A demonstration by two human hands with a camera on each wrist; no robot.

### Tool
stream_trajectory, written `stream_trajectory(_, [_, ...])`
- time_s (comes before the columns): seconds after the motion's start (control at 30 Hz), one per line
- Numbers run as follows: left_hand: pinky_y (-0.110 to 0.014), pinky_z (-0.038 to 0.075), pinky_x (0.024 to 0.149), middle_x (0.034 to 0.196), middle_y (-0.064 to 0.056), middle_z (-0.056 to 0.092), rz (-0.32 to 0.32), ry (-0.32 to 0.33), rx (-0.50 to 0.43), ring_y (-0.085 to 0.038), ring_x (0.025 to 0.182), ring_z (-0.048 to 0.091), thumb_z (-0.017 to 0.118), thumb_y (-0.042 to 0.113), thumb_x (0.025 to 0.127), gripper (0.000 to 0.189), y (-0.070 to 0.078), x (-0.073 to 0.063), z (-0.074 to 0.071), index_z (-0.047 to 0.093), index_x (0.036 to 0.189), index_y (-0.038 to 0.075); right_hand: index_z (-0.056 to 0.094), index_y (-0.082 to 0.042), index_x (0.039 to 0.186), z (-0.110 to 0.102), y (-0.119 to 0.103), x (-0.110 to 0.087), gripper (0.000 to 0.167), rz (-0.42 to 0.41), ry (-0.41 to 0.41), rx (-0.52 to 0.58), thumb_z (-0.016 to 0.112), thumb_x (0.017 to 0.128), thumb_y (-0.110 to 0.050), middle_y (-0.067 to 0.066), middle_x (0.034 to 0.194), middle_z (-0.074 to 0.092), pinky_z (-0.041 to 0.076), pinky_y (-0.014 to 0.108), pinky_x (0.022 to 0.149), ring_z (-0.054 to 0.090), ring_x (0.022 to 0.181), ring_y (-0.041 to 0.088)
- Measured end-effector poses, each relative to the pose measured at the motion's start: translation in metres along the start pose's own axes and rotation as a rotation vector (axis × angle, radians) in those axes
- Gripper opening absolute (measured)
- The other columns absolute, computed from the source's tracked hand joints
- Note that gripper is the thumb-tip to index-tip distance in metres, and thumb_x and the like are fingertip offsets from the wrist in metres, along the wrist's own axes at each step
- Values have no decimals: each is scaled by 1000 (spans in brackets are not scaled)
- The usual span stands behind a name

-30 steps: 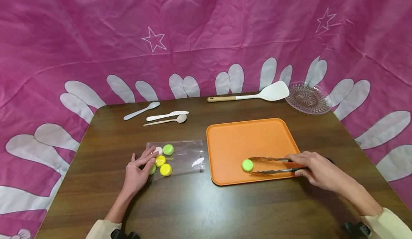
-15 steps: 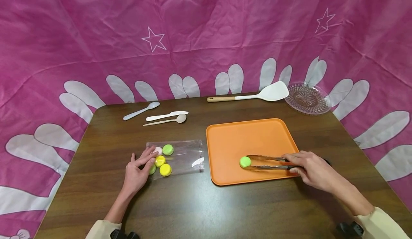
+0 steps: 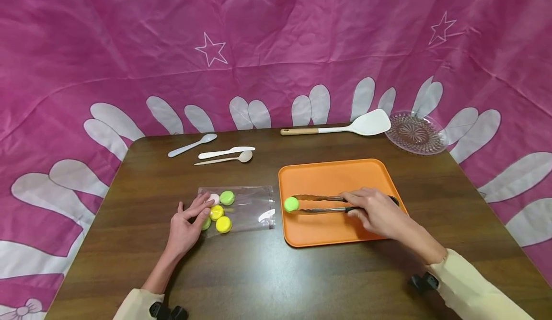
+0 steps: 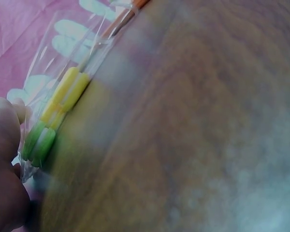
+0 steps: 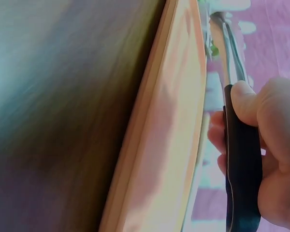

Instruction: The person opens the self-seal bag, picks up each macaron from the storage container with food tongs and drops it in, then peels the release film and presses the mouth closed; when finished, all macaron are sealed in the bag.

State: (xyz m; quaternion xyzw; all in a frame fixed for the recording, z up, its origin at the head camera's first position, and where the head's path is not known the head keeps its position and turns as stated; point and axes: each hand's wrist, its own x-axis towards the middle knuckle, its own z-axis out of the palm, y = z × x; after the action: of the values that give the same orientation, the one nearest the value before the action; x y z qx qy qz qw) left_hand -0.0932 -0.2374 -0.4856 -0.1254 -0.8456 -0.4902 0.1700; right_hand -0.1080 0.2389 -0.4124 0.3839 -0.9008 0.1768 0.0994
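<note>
My right hand [image 3: 376,212] grips metal tongs [image 3: 321,210] by their black handles [image 5: 241,164]. A bright green macaron [image 3: 291,204] is held between the tong tips, at the left side of an orange tray [image 3: 332,176]. Left of the tray lies a clear plastic bag [image 3: 252,207] containing several macarons: a green one [image 3: 227,197], two yellow ones [image 3: 223,224], a pale one and another green one, the last two partly covered. My left hand [image 3: 185,224] rests on the bag's left end with fingers extended over it. In the left wrist view, yellow and green macarons [image 4: 65,92] show through the film.
Along the back lie a light blue spoon [image 3: 191,145], a white plastic knife [image 3: 226,152], a beige spoon [image 3: 224,158] and a white spatula [image 3: 368,122] with a wooden handle. A clear patterned plate [image 3: 417,133] stands at the back right. A pink printed cloth [image 3: 258,28] hangs behind the table.
The tongs closed in on the green macaron on the tray, and my right hand has carried it leftward to the tray's left side. My left hand has stayed on the bag.
</note>
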Motion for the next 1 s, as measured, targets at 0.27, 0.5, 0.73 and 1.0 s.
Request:
stream_trajectory(0.27, [-74, 1, 107, 131, -25, 60, -8, -5, -6, -48, 131, 46, 67, -6, 92, 24, -1, 0, -2, 72, 116, -4, 68, -5, 119, 29, -20, 53, 36, -44, -51, 13, 80, 85, -12, 9, 106, 72, 54, 46, 79, 68, 89, 27])
stream_trajectory(0.5, [-74, 0, 108, 131, -24, 60, -24, -11, -9, -46, 132, 45, 67, -5, 92, 24, 0, 0, -2, 72, 116, -4, 67, -8, 115, 46, -40, 87, 30, -82, -117, -15, 78, 88, -12, 5, 103, 73, 53, 42, 76, 65, 80, 25])
stream_trajectory(0.73, [-73, 0, 108, 131, -24, 60, -20, -14, -13, -45, 133, 45, 68, -5, 92, 24, 1, 0, 0, 73, 115, -4, 68, -6, 114, 57, -54, 107, 27, -108, -138, -21, 75, 90, -13, 4, 100, 73, 52, 44, 80, 66, 85, 26])
stream_trajectory(1.0, [-72, 0, 109, 131, -23, 60, -21, -10, -17, -45, 132, 45, 67, -5, 92, 24, -1, 0, -2, 73, 115, -4, 68, -6, 108, 67, -61, 117, 20, -127, -117, 8, 75, 89, -11, 3, 93, 71, 52, 41, 76, 64, 78, 25])
